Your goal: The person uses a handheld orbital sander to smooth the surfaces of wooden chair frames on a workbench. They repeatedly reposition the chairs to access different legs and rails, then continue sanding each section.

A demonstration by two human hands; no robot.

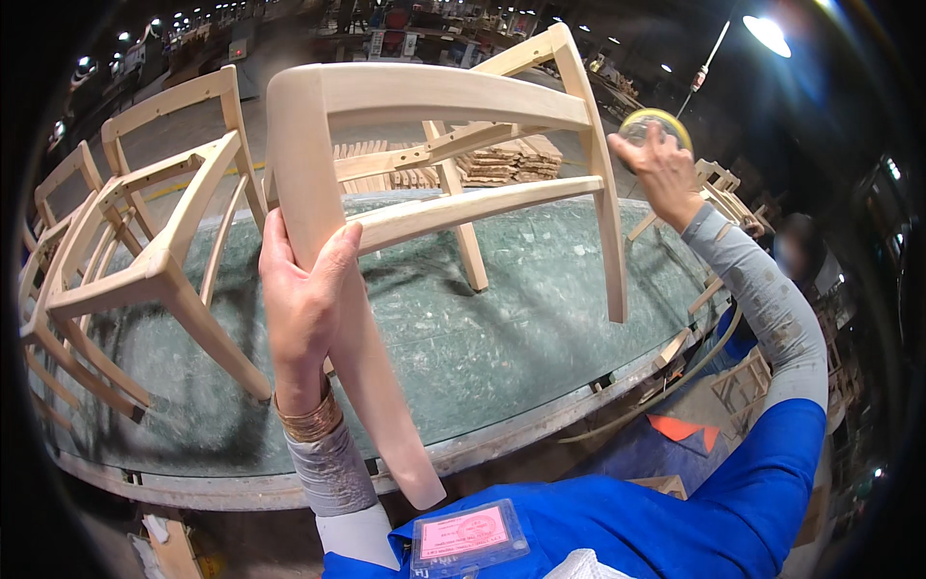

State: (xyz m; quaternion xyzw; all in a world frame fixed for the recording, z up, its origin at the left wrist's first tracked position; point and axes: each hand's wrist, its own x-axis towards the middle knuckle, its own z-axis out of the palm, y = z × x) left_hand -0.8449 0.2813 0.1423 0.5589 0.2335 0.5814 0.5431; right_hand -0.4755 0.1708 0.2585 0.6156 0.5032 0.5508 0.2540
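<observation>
A pale, unpainted wooden chair frame (453, 95) stands tilted over the green tabletop (502, 318), its near post slanting down toward me. My left hand (307, 285) is closed round that post, just below where a crossrail joins it, with the thumb on the near face. Off to the right, beyond the frame's far post, my right hand (664, 172) is raised and holds a round sanding disc (683, 133) with a yellow rim. The disc is apart from the chair frame. My fingers and palm hide part of it, so whether it belongs to a powered sander is not visible.
More wooden chair frames (159, 275) stand at the left of the table. Stacked wood pieces (511, 157) lie beyond it. A hose (666, 394) runs along the right table edge. Other frames and a person in dim light (801, 246) are at right. A lamp (767, 37) hangs above.
</observation>
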